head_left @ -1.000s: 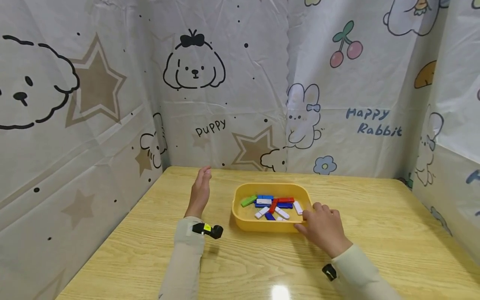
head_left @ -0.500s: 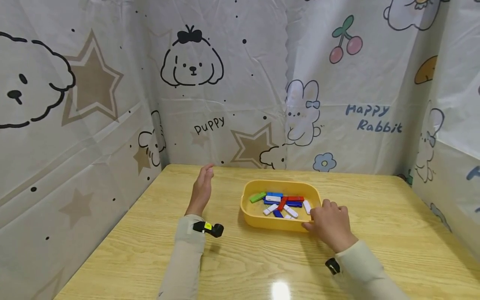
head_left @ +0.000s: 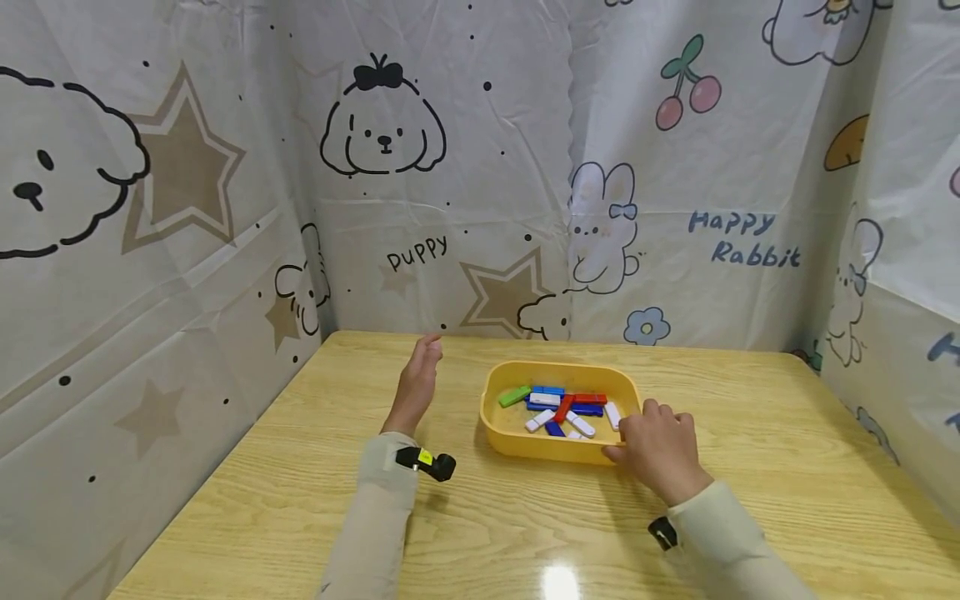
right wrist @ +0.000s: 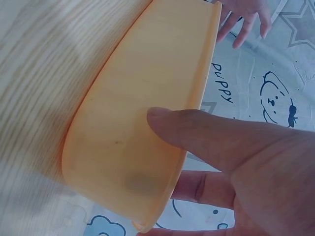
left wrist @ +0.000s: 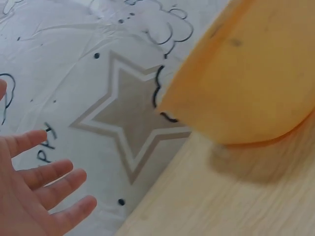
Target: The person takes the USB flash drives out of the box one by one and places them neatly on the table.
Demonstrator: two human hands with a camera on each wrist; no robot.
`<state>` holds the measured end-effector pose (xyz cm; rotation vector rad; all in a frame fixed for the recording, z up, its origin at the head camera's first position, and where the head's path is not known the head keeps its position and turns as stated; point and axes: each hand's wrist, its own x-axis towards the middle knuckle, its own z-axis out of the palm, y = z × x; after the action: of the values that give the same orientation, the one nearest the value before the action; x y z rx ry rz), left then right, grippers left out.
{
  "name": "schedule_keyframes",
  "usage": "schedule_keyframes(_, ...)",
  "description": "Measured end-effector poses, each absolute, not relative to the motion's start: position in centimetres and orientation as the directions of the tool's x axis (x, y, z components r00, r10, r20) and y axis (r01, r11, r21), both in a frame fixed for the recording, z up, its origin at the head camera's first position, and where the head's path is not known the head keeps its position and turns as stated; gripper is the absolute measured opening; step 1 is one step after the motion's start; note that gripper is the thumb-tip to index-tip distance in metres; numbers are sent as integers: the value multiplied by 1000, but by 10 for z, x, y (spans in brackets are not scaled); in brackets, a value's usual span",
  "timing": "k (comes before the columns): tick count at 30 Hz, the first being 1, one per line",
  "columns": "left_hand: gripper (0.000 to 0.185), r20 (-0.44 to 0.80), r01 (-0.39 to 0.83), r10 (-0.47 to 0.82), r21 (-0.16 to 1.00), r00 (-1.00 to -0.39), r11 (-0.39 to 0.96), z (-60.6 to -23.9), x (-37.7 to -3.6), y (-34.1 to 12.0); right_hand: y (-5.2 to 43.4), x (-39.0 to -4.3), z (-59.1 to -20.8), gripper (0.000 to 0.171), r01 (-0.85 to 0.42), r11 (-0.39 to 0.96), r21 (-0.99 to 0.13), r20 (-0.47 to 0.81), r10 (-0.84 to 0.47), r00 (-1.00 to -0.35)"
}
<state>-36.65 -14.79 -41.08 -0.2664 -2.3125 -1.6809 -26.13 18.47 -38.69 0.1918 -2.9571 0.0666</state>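
Yellow tray [head_left: 501, 433] of coloured blocks [head_left: 564, 406], frame centre: my right hand [head_left: 660, 450] grips its corner; left hand [head_left: 415, 387] hovers flat-fingered alongside.

Three cameras looked at one small bench from the head and from both wrists.

The head camera sat high and looked forward and down, far enough back to see the whole bench [head_left: 525, 533], the yellow tray [head_left: 558, 447], both hands and the cartoon curtain [head_left: 420, 250] behind. The left wrist camera [head_left: 426, 461] sat low and very close, looked past the left hand [left wrist: 34, 196] toward the curtain [left wrist: 123, 113], and caught the tray's outer wall [left wrist: 246, 73]. The right wrist camera [head_left: 660, 533] sat right at the tray's side [right wrist: 133, 123], behind the right hand [right wrist: 236, 157]. All three views shared the tray and the curtain.
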Motion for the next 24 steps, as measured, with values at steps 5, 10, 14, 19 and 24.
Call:
schedule_keyframes(5,48,290,290,47,905,-956,312,-413,-365,-125,185,-261,-387,33,-132,991,-30,187,-124,-975)
schedule_keyframes(10,48,256,287,136,900,-957,328,-431,-368,-99,185,-261,-388,33,-133,991,-28,196,-125,-973)
schedule_keyframes(14,53,251,312,205,875,-946,371,-440,-365,-83,186,-260,-389,33,-133,991,-28,195,-125,-973)
schedule_keyframes(19,52,305,383,239,817,-922,432,-449,-363,-73,185,-261,-389,33,-133,991,-31,196,-125,-973)
schedule_keyframes(24,42,299,356,208,866,-931,350,-454,-363,-70,184,-263,-390,33,-135,991,-25,205,-127,-971)
